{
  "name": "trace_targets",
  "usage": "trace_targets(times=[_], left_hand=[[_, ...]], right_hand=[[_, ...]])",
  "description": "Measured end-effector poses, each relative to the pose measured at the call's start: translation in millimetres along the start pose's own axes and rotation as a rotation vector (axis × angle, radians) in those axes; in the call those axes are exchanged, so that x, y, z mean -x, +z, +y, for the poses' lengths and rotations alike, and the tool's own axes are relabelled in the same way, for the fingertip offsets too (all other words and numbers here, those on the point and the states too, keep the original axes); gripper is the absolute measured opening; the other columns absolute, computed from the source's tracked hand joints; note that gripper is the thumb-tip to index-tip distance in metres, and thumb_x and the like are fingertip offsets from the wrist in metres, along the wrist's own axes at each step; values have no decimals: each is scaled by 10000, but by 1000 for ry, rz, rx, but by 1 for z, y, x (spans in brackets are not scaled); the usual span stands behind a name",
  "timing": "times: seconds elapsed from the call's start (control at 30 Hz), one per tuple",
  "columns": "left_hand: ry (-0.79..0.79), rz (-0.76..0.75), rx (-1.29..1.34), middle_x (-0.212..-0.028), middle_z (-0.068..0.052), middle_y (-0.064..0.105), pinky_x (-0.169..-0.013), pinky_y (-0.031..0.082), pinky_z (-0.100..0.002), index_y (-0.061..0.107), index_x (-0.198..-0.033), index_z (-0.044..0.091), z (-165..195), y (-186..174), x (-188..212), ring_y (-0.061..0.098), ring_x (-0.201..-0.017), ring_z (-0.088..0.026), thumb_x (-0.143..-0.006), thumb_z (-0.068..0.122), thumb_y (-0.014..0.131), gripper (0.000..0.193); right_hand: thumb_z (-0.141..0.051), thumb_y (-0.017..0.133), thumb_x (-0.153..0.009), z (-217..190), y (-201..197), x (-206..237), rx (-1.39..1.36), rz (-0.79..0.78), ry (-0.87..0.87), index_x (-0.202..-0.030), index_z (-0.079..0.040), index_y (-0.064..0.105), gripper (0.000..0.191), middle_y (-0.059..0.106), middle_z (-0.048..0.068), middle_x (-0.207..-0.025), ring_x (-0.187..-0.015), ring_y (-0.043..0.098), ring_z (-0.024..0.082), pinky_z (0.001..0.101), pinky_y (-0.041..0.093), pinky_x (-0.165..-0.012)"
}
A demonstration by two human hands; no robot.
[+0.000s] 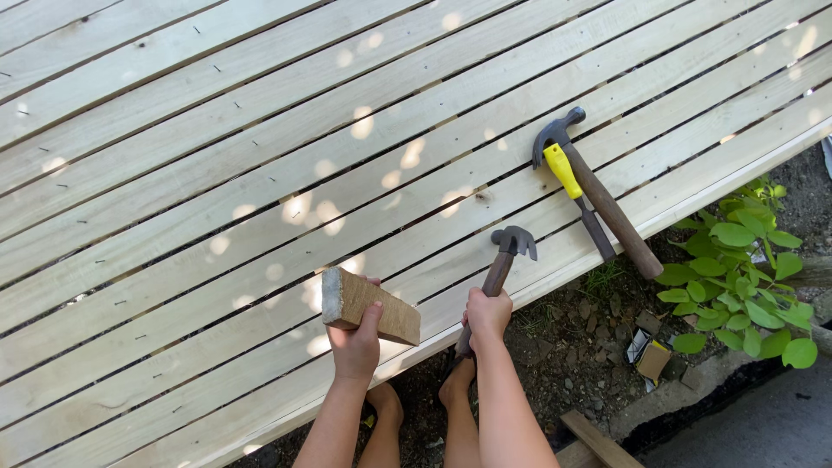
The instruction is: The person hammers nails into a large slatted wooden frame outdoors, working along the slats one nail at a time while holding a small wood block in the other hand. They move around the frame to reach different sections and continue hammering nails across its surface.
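Observation:
My left hand (355, 340) grips a short wooden block (371, 307) and holds it over the near edge of a slatted wooden deck (217, 173). Just to its right, my right hand (487, 315) is closed around the wooden handle of a claw hammer (503, 260), whose dark steel head points up over the deck boards. Rows of small nails run across the pale planks.
Two more tools lie on the deck at the right: a second claw hammer with a brown handle (607, 204) and a yellow-handled tool (572, 186) beside it. Below the deck edge are bare soil, my feet (420, 403), a leafy green plant (745, 277) and wood scraps (598, 442).

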State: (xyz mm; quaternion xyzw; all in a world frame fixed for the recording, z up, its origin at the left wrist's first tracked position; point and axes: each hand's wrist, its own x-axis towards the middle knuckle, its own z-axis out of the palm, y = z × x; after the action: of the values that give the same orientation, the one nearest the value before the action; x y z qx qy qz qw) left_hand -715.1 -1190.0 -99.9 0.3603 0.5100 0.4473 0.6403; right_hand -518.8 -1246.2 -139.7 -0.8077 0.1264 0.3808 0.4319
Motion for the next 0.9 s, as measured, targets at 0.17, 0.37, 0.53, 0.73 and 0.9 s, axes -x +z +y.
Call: trace_targets(times=[0.17,0.37,0.53,0.73,0.9], left_hand=[[-10,61,-33,-1215,-125,687,-999,507,-347,531,-1286,-10,9,-13,0,642,-1126,-207,-863,-10,617,432],[-20,80,-2,-1197,-152,694,-998,515,-363,526,-1275,-28,3,-19,2,665,-1139,-224,-873,8,626,416],[-14,70,6,-1193,-152,680,-997,511,-368,527,-1280,-28,1,-27,2,662,-1172,-224,-855,2,621,436],[36,67,-15,-1215,-146,684,-1003,506,-364,533,-1290,-15,-2,-33,-10,646,-1137,-225,-876,9,632,426],[6,73,4,-1235,-146,681,-992,505,-362,531,-1289,-18,2,-25,-17,641,-1119,-224,-883,19,649,425]], right_hand=[[-55,599,-883,-3,-5,9,-207,43,-180,-907,5,511,110,533,51,-635,-445,486,168,372,435,-423],[-35,602,-884,-10,3,15,-9,68,-2,-866,14,534,86,530,74,-607,-437,492,181,374,421,-416],[5,618,-855,-41,0,9,-29,-37,-392,-840,-1,525,95,531,44,-604,-438,500,147,332,419,-409],[5,593,-864,-46,26,-7,-214,-13,-796,-855,-30,519,82,591,21,-690,-527,594,127,296,509,-497],[-78,601,-872,-48,46,-4,233,-26,-84,-769,6,538,147,560,104,-585,-441,533,227,400,449,-451]])
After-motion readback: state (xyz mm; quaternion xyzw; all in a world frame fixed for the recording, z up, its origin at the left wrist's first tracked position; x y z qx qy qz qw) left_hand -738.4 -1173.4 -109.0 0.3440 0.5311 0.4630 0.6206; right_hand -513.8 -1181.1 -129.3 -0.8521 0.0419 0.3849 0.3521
